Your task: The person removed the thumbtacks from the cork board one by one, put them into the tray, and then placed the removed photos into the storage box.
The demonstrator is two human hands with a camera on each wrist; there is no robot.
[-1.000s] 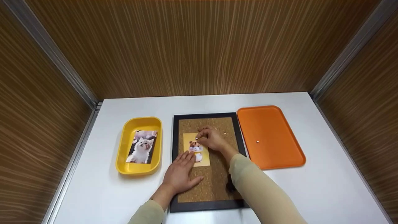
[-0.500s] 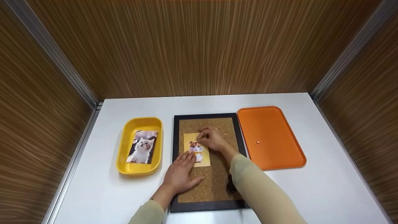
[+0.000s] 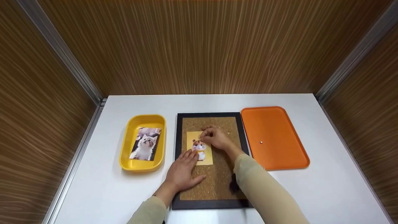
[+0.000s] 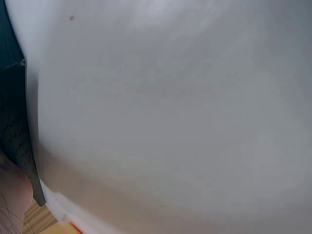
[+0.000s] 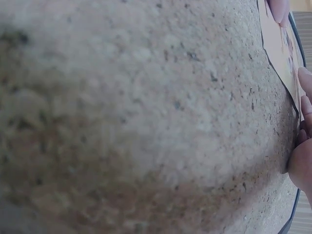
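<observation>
Little has changed since the earlier frame: both hands stay on the cork board at centre frame. The left hand lies flat, fingers spread, pressing the hamster card's lower edge. Beyond it, the right hand pinches something small at the card's top.

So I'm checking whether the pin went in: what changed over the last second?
Little changed. The right hand lowered its pinched fingertips slightly onto the top of the hamster picture; no pin is visible now. The left hand stayed flat on the picture's lower edge. Cork board, trays and cat photo kept their places.
</observation>
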